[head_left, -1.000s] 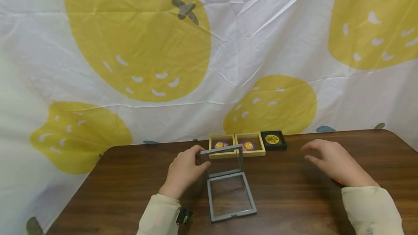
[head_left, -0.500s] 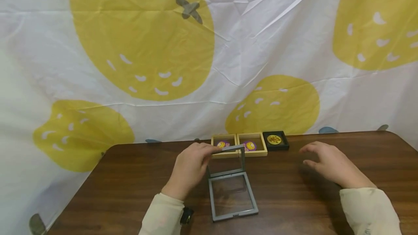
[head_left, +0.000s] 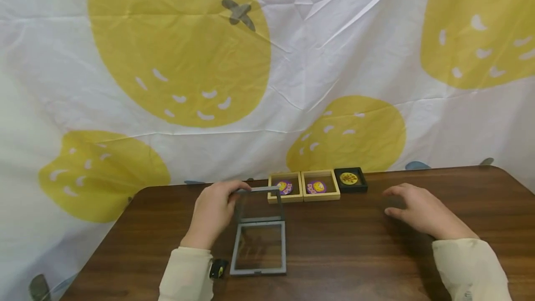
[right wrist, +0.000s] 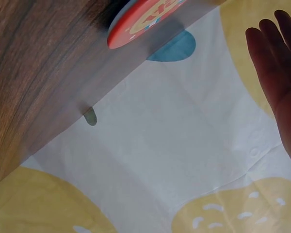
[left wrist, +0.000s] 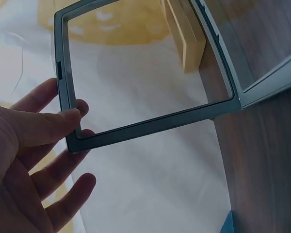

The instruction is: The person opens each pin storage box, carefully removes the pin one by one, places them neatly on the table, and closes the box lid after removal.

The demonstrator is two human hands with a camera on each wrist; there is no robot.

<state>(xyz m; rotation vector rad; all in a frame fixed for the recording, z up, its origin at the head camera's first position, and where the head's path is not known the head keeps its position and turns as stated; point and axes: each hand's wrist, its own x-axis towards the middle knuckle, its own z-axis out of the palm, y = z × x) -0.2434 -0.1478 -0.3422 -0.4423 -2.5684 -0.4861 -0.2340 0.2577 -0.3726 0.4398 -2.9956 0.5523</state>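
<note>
My left hand (head_left: 211,212) pinches the top left corner of the raised half of a grey hinged display frame (head_left: 283,247). Its lower half lies on the table, and the two halves stand apart at the hinge. Clear film spans both halves. In the left wrist view, thumb and fingers grip the frame's rim (left wrist: 155,121) from either side. My right hand (head_left: 422,210) hovers over the right of the table, fingers relaxed, holding nothing. In the right wrist view, a red-rimmed round disc (right wrist: 136,24) is near it, partly cut off; in the head view the disc is hidden.
Behind the frame stand two light wooden boxes (head_left: 321,197), each with a purple and yellow round piece (head_left: 316,186). Next to them is a black box (head_left: 363,186) with a yellow disc (head_left: 349,179). A fruit-patterned cloth (head_left: 234,82) hangs behind the brown table (head_left: 342,254).
The display frame has slid left and turned straighter, with my left hand on its raised half. Both wooden boxes are now less covered. My right hand has hardly moved.
</note>
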